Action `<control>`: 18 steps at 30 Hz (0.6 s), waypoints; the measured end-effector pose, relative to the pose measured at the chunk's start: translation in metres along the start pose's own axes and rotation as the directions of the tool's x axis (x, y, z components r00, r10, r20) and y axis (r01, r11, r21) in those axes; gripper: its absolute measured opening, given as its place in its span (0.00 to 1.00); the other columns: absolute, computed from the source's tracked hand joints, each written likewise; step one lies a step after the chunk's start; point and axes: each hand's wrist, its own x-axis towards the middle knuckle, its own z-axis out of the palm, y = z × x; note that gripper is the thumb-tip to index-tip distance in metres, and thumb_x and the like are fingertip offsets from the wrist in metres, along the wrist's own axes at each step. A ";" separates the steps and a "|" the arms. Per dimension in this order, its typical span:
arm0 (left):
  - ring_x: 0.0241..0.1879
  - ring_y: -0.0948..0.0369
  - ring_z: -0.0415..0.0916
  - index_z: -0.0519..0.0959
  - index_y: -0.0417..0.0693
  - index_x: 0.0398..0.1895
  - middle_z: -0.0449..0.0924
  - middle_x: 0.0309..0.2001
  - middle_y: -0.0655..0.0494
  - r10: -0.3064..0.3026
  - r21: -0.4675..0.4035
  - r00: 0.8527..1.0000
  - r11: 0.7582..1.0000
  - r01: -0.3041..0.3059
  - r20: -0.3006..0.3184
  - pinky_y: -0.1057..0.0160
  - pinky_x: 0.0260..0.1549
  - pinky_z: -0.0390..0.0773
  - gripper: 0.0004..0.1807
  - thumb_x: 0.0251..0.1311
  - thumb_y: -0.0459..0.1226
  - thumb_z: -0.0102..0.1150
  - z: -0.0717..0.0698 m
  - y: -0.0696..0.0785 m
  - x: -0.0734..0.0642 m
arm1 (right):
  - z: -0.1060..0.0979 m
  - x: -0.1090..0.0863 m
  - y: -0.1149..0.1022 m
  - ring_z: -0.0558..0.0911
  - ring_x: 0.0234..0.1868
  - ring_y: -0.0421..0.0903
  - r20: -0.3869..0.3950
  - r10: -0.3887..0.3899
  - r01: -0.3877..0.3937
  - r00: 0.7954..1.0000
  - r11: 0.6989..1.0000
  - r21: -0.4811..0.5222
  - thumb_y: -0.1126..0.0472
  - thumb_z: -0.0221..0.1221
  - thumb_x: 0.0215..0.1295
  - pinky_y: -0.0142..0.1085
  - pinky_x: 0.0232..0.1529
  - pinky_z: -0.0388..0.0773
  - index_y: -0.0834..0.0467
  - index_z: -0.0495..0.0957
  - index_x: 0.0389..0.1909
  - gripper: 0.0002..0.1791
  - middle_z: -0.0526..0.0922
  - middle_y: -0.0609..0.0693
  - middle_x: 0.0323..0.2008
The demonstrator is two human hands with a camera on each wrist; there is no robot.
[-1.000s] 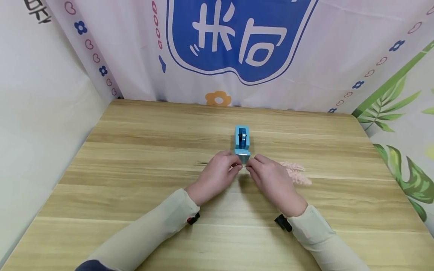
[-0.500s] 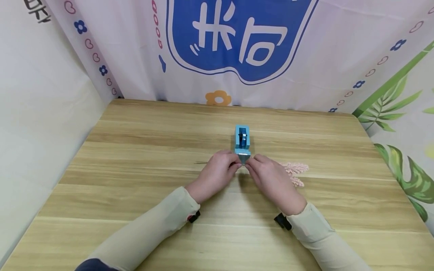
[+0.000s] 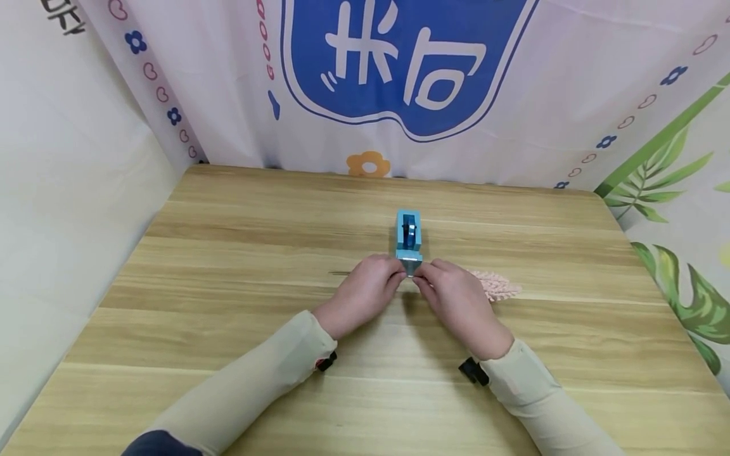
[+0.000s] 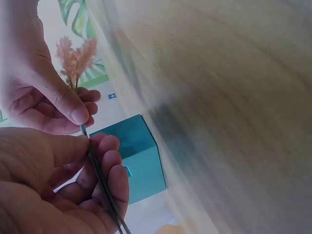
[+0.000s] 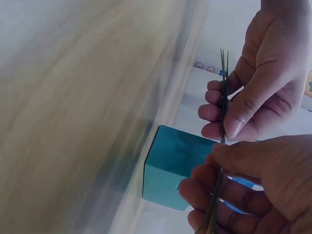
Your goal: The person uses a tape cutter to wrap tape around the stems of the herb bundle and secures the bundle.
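Note:
Pink feathery flowers (image 3: 498,287) stick out to the right of my right hand (image 3: 459,304). Their thin dark stems (image 4: 100,178) run through both hands. My left hand (image 3: 365,288) pinches the stems between thumb and fingers, and the bare stem ends poke out on its left. Right beside it, the right thumb and fingers pinch the same stems nearer the flowers. A pale band (image 4: 83,129) shows on the stems between the fingertips; whether it is tape I cannot tell. Just beyond the fingertips stands a blue tape dispenser (image 3: 409,234), its front end facing me.
All of this is on or above a wood-grain table (image 3: 274,240). A white curtain (image 3: 239,114) with a blue emblem hangs behind the far edge. Leaf-patterned cloth (image 3: 673,253) borders the right side, and a white sheet (image 3: 74,190) the left.
The flower heads have turned about their stems: two sprays stood apart, and now they overlap in one clump. Both hands stay nearly in place, fingertips slightly shifted.

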 end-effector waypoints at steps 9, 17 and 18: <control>0.37 0.59 0.79 0.89 0.41 0.41 0.89 0.39 0.52 0.025 0.006 0.999 1.000 -0.025 -0.032 0.59 0.42 0.82 0.08 0.74 0.34 0.61 -0.001 -0.002 0.002 | -0.002 0.002 -0.002 0.78 0.25 0.41 0.002 -0.018 0.018 1.000 0.999 -0.034 0.62 0.66 0.71 0.37 0.27 0.78 0.58 0.87 0.40 0.04 0.84 0.48 0.29; 0.37 0.59 0.78 0.88 0.41 0.41 0.88 0.39 0.52 0.037 -0.018 0.998 0.999 -0.038 -0.057 0.61 0.40 0.81 0.06 0.72 0.32 0.62 0.000 -0.004 0.003 | -0.004 0.006 -0.002 0.81 0.27 0.41 0.012 -0.017 0.017 1.000 0.999 -0.030 0.62 0.66 0.71 0.37 0.28 0.81 0.58 0.89 0.40 0.05 0.86 0.49 0.32; 0.36 0.59 0.77 0.88 0.41 0.41 0.88 0.39 0.52 0.032 -0.016 0.998 0.999 -0.033 -0.055 0.62 0.39 0.80 0.06 0.72 0.33 0.62 0.000 -0.004 0.003 | -0.004 0.007 -0.002 0.81 0.27 0.41 0.012 -0.014 0.015 1.000 0.999 -0.028 0.62 0.66 0.71 0.37 0.27 0.80 0.58 0.89 0.40 0.05 0.87 0.49 0.32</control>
